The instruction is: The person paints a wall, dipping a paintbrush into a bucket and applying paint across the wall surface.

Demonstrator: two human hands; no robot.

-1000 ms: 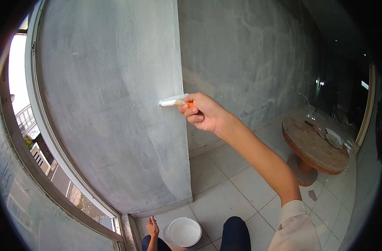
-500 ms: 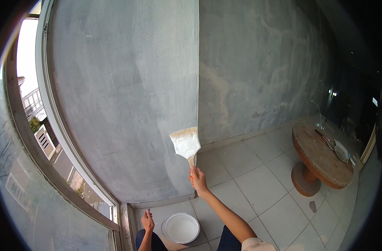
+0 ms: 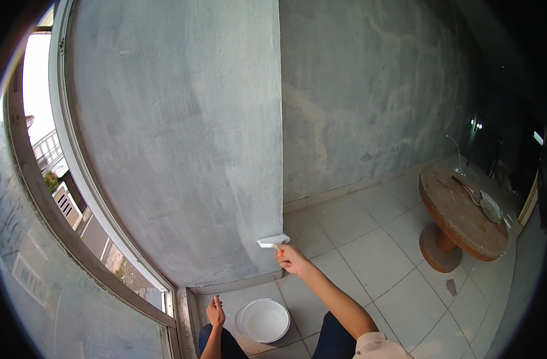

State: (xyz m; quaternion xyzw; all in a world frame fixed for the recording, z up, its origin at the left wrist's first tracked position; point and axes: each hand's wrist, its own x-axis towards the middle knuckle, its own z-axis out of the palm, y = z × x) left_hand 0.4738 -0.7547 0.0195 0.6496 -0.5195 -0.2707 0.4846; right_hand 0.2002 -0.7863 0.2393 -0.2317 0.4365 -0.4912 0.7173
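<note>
My right hand (image 3: 292,259) grips the orange handle of a wide paintbrush (image 3: 273,242), whose white bristles press against the lower edge of the grey plastered wall (image 3: 183,149) near its corner. My left hand (image 3: 214,312) rests on my knee at the bottom of the view, fingers loosely apart and holding nothing. A white round bucket (image 3: 263,321) of white paint stands on the tiled floor between my legs, just below the brush.
A round wooden table (image 3: 462,212) with a few small items on top stands at the right on the tiled floor (image 3: 369,239). A large window frame (image 3: 76,197) curves along the left. A second grey wall (image 3: 375,96) runs behind.
My right hand has brought the brush down the wall corner from chest height to near the floor. The view has tilted downward. My left hand has stayed on my knee.
</note>
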